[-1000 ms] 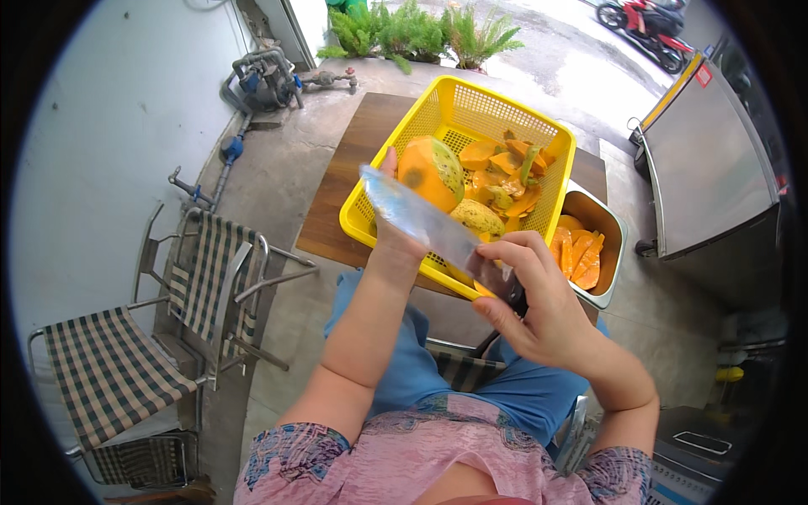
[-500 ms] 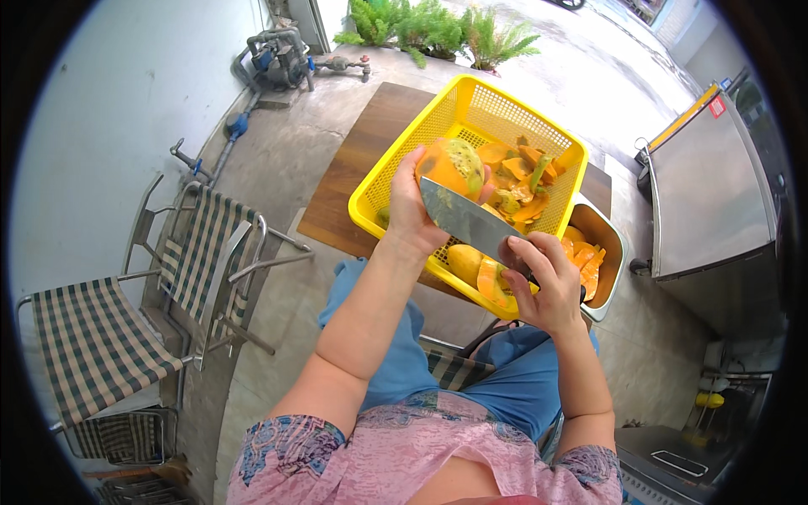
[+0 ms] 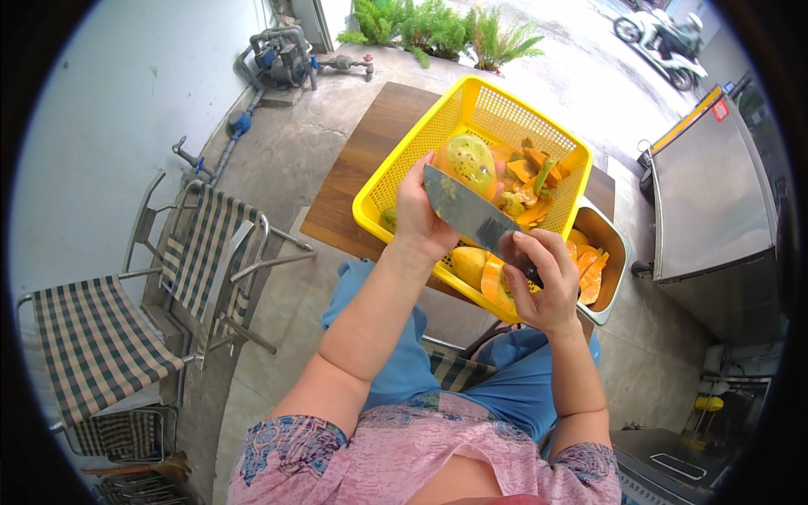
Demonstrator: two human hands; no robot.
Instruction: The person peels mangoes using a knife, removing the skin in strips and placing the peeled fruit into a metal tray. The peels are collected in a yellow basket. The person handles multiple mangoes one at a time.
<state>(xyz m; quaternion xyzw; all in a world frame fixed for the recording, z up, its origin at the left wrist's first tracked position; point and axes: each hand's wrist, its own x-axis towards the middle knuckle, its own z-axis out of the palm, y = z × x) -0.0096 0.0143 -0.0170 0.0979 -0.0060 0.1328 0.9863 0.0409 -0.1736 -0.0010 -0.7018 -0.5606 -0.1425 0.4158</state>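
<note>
My left hand (image 3: 418, 215) cups a partly peeled papaya (image 3: 470, 162) above a yellow perforated basket (image 3: 397, 172). A patch of speckled yellow-green skin shows on the fruit amid bare orange flesh. In my right hand (image 3: 547, 284) is a wide-bladed kitchen knife (image 3: 473, 216), its handle mostly covered by the fingers. The blade slants across the near side of the papaya, its tip close to my left palm; whether it touches the flesh cannot be made out. Orange and green peelings (image 3: 528, 178) lie inside the basket, with yellow fruit (image 3: 469, 264) nearer me.
The basket stands on a brown wooden table (image 3: 353, 168). Beside it, a metal container (image 3: 621, 252) holds orange fruit pieces (image 3: 592, 273). Checked folding chairs (image 3: 105, 345) are at left, a pump (image 3: 282, 63) by the wall, and a metal cabinet (image 3: 715, 185) at right. Outside is a scooter (image 3: 665, 46).
The papaya has turned in my left hand, so its speckled skin faces up more. The knife stays across its near side. A scooter has come into view at the far right.
</note>
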